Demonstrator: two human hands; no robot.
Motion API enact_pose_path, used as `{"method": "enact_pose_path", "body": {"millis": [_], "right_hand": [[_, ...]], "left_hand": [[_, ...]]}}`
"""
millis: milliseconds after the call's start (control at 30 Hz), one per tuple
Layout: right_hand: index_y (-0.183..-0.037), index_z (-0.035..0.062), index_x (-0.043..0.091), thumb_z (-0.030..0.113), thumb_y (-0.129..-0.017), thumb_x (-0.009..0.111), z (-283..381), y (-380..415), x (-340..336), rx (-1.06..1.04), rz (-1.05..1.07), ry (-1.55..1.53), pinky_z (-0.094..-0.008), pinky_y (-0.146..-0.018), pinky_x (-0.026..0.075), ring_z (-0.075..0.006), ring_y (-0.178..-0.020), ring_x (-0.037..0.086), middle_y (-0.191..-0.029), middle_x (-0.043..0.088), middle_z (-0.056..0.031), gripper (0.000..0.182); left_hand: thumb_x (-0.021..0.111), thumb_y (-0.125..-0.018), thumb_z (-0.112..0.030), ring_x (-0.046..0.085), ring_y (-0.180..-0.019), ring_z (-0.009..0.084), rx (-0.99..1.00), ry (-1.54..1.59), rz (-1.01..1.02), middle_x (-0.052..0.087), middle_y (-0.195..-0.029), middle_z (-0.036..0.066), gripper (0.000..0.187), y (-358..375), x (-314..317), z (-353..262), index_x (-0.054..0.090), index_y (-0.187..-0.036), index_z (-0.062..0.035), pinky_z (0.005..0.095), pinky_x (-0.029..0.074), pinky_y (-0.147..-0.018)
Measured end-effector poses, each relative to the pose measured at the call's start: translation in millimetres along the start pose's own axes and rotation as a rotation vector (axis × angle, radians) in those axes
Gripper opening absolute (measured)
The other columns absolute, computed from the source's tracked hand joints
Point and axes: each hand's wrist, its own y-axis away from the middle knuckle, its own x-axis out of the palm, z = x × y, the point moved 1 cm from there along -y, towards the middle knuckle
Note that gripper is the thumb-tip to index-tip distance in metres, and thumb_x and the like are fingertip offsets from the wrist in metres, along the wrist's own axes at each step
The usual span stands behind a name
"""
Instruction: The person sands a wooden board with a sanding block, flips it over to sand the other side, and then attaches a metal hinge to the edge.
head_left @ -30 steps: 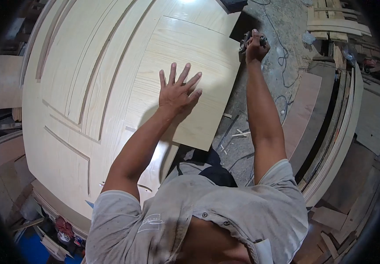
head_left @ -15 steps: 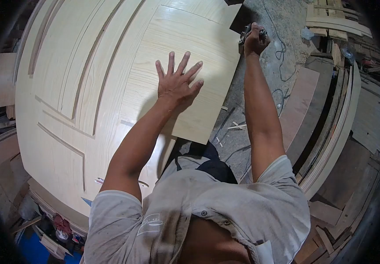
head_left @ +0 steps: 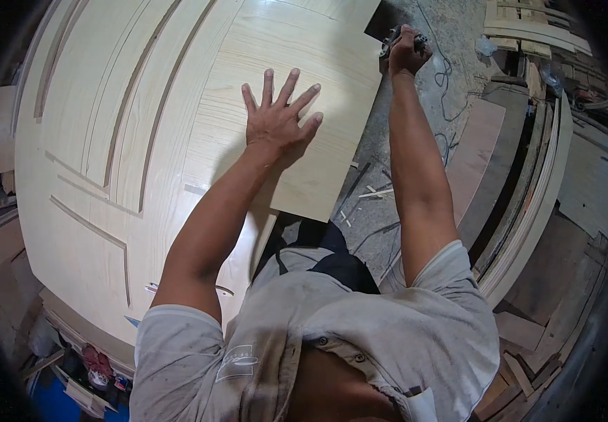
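Fingers spread, my left hand (head_left: 276, 126) lies flat on a thin pale wood-grained sheet (head_left: 311, 186). This sheet rests on a larger pale panel (head_left: 86, 243) with raised strips on it. Past the sheet's right edge, my right hand (head_left: 404, 60) is closed around a dark hand-held tool (head_left: 389, 41). The tool sits against or very near that edge. My fingers cover most of its body, so its exact kind does not show, nor does its working end.
A dark cable (head_left: 446, 74) winds over the concrete floor (head_left: 423, 14). Wood offcuts (head_left: 376, 192) lie by the sheet's near corner. Long boards (head_left: 483, 151) run along the right side, and slatted wood (head_left: 529, 32) is at upper right. Clutter (head_left: 96, 366) fills the lower left.
The whole view has shifted slightly, so sheet and hands appear higher. Against the sheet, my left hand stays in place, and the tool in my right hand shows almost no movement.
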Motion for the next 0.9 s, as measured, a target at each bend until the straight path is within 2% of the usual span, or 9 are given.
{"method": "enact_pose_path", "body": {"millis": [200, 267, 433, 500, 600, 667, 700, 800, 900], "right_hand": [[-0.069, 0.0067, 0.06, 0.017, -0.09, 0.069, -5, 0, 1, 0.036, -0.025, -0.085, -0.0309, -0.057, 0.045, -0.0133, -0.058, 0.056, -0.064, 0.062, -0.0004, 0.025], [-0.071, 0.0067, 0.061, 0.018, -0.09, 0.07, -3, 2, 1, 0.044, -0.025, -0.061, -0.0306, -0.057, 0.045, -0.0135, -0.06, 0.057, -0.066, 0.063, -0.0006, 0.023], [-0.077, 0.0074, 0.062, 0.019, -0.09, 0.07, -18, -4, -8, 0.016, 0.002, 0.038, -0.03, -0.058, 0.048, -0.0146, -0.063, 0.06, -0.072, 0.065, -0.0015, 0.019], [-0.077, 0.0081, 0.063, 0.019, -0.089, 0.07, -12, 0, -6, 0.152, -0.018, -0.097, -0.0304, -0.058, 0.049, -0.0147, -0.064, 0.059, -0.072, 0.065, -0.0021, 0.017], [-0.074, 0.0088, 0.061, 0.017, -0.088, 0.071, -7, 4, -2, 0.147, -0.072, -0.079, -0.03, -0.059, 0.049, -0.0138, -0.063, 0.058, -0.07, 0.063, -0.0014, 0.019], [-0.072, 0.0089, 0.059, 0.016, -0.088, 0.071, -5, 4, -4, 0.092, -0.005, -0.057, -0.0295, -0.058, 0.048, -0.0127, -0.062, 0.056, -0.069, 0.062, -0.0006, 0.021], [-0.07, 0.0091, 0.058, 0.016, -0.088, 0.071, -5, 3, -5, 0.037, 0.062, -0.034, -0.0291, -0.058, 0.048, -0.0117, -0.061, 0.055, -0.068, 0.06, 0.0002, 0.023], [-0.066, 0.0092, 0.054, 0.014, -0.088, 0.07, -4, 7, -1, 0.091, -0.047, -0.115, -0.0294, -0.057, 0.046, -0.0103, -0.059, 0.053, -0.066, 0.058, 0.0014, 0.027], [-0.064, 0.0094, 0.053, 0.013, -0.087, 0.069, 1, 7, 0, 0.05, 0.011, -0.099, -0.0301, -0.056, 0.045, -0.01, -0.059, 0.053, -0.065, 0.056, 0.0027, 0.029]], "left_hand": [[0.033, -0.097, -0.073, 0.006, -0.156, 0.0399, 0.004, -0.01, 0.004, 0.016, -0.17, -0.001, 0.064, -1, -3, -1, 0.035, -0.155, -0.046, 0.0754, -0.001, -0.117], [0.031, -0.102, -0.062, 0.003, -0.157, 0.0379, -0.01, 0.036, 0.093, 0.014, -0.171, 0.002, 0.059, 0, -12, -3, 0.034, -0.157, -0.0408, 0.0709, -0.003, -0.12], [0.032, -0.102, -0.061, 0.003, -0.157, 0.038, -0.018, 0.058, 0.118, 0.015, -0.171, 0.002, 0.058, -1, -14, -2, 0.035, -0.156, -0.04, 0.0705, -0.003, -0.12], [0.032, -0.102, -0.06, 0.004, -0.157, 0.0382, -0.016, 0.059, 0.109, 0.016, -0.17, 0.002, 0.058, 0, -13, -2, 0.036, -0.156, -0.0398, 0.0706, -0.003, -0.12], [0.033, -0.102, -0.061, 0.005, -0.157, 0.0386, 0.001, 0.064, 0.041, 0.016, -0.17, 0.002, 0.058, 1, -3, 0, 0.036, -0.156, -0.0405, 0.0708, -0.002, -0.12], [0.034, -0.094, -0.077, 0.011, -0.155, 0.0413, 0.005, 0.005, -0.046, 0.021, -0.169, 0.0, 0.066, -1, 6, 2, 0.038, -0.153, -0.047, 0.0773, 0.003, -0.116], [0.034, -0.094, -0.077, 0.011, -0.155, 0.0413, 0.005, 0.005, -0.046, 0.021, -0.169, 0.0, 0.066, -1, 8, 3, 0.038, -0.153, -0.047, 0.0773, 0.003, -0.116], [0.034, -0.095, -0.076, 0.012, -0.155, 0.0417, 0.007, -0.006, -0.051, 0.022, -0.169, 0.001, 0.065, -1, 8, 3, 0.04, -0.152, -0.0466, 0.0772, 0.004, -0.116], [0.033, -0.096, -0.076, 0.013, -0.155, 0.0419, 0.009, 0.003, -0.042, 0.024, -0.168, 0.001, 0.064, 0, 8, 3, 0.04, -0.152, -0.0462, 0.0772, 0.004, -0.116]]}}
